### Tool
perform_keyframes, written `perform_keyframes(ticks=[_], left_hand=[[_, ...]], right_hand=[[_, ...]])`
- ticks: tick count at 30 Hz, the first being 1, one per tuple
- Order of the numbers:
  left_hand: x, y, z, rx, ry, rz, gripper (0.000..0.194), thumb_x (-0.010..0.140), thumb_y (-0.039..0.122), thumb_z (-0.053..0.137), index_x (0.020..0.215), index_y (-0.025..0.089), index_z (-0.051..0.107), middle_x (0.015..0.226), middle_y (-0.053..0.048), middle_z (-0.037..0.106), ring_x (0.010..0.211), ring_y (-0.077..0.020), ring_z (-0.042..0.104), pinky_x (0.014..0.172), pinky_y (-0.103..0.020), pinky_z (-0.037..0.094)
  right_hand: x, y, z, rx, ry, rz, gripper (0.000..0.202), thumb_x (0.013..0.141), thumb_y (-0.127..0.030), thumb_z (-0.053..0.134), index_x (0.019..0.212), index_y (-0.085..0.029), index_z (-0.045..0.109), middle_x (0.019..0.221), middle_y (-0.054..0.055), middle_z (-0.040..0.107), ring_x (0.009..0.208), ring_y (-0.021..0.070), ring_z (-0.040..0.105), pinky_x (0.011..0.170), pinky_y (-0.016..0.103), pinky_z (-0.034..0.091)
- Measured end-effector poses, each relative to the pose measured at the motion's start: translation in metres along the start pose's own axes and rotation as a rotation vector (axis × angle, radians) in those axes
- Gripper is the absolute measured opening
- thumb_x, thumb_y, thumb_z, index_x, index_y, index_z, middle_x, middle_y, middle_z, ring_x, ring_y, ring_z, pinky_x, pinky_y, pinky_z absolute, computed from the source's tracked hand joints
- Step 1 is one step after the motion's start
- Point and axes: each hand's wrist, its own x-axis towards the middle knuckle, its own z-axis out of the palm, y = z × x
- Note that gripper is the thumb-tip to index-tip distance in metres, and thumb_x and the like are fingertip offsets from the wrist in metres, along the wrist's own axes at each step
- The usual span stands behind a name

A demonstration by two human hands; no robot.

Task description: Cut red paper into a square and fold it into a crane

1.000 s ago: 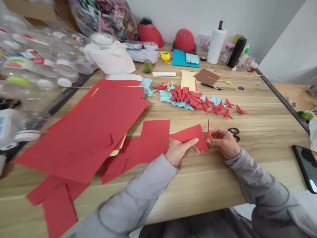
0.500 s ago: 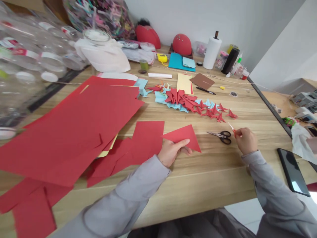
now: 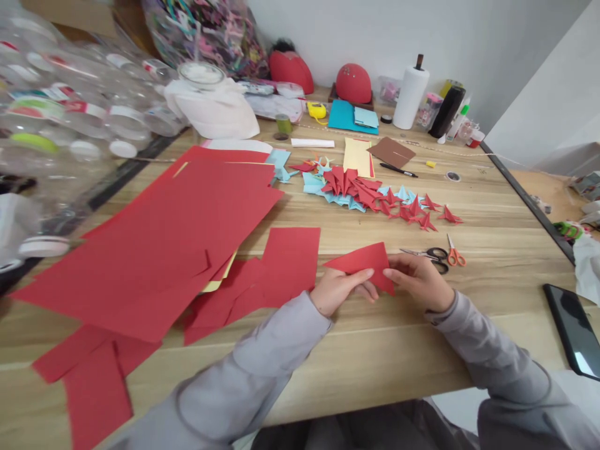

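Note:
A folded triangle of red paper (image 3: 360,257) is held just above the table's front part. My left hand (image 3: 342,289) pinches it from below, thumb on top and fingers underneath. On its right side, the thumb and fingers of my right hand (image 3: 422,281) close on the paper's edge. Behind my right hand lie black-handled scissors (image 3: 437,254), partly covered by that hand. Orange-handled scissors (image 3: 455,255) rest right beside them. A red paper sheet (image 3: 293,262) lies to the left of my left hand, overlapping other red pieces.
Large red sheets (image 3: 178,237) cover the table's left side. Folded red and blue paper cranes (image 3: 360,190) are heaped farther back. A phone (image 3: 574,328) lies at the right edge. Plastic bottles (image 3: 84,119) crowd the far left; a brown sheet (image 3: 391,152) and pen (image 3: 398,169) lie behind.
My right hand has put the orange-handled scissors down beside the black ones and moved left onto the red paper. My left hand still holds the paper. The view has shifted slightly.

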Motion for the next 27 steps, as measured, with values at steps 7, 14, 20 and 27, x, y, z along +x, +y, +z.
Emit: perform_keyframes(ticks=[7, 14, 20, 27], left_hand=[[0.004, 0.011, -0.005, -0.150, 0.219, 0.174, 0.039, 0.066, 0.045, 0.073, 0.078, 0.013, 0.055, 0.050, -0.003, 0.063, 0.047, -0.0166, 0.062, 0.044, -0.025, 0.051], [0.005, 0.012, -0.006, -0.174, 0.197, 0.147, 0.038, 0.068, 0.045, 0.070, 0.065, 0.011, 0.055, 0.046, -0.004, 0.058, 0.043, -0.0136, 0.057, 0.038, -0.021, 0.044], [0.006, 0.013, -0.009, -0.203, 0.098, 0.083, 0.038, 0.072, 0.042, 0.068, 0.086, 0.008, 0.062, 0.055, -0.005, 0.063, 0.049, -0.0145, 0.060, 0.045, -0.024, 0.049], [0.008, 0.012, -0.013, -0.239, 0.014, 0.049, 0.029, 0.080, 0.036, 0.059, 0.090, 0.009, 0.059, 0.057, -0.005, 0.062, 0.053, -0.0170, 0.063, 0.048, -0.027, 0.052]], right_hand=[[0.006, 0.013, 0.014, -0.203, 0.333, -0.103, 0.020, 0.080, -0.030, 0.059, 0.066, -0.016, 0.063, 0.055, 0.000, 0.057, 0.050, 0.0110, 0.049, 0.050, 0.024, 0.039], [0.002, 0.016, 0.014, -0.079, 0.272, -0.112, 0.021, 0.075, -0.037, 0.067, 0.067, -0.018, 0.066, 0.060, 0.003, 0.064, 0.054, 0.0128, 0.053, 0.053, 0.025, 0.043], [0.007, 0.017, 0.010, 0.257, 0.280, 0.046, 0.034, 0.067, -0.049, 0.071, 0.058, -0.017, 0.063, 0.049, 0.000, 0.058, 0.046, 0.0109, 0.049, 0.046, 0.024, 0.042], [0.009, 0.021, 0.012, 0.405, 0.252, 0.157, 0.041, 0.064, -0.054, 0.071, 0.053, -0.017, 0.056, 0.042, -0.003, 0.052, 0.038, 0.0087, 0.043, 0.038, 0.022, 0.037]])
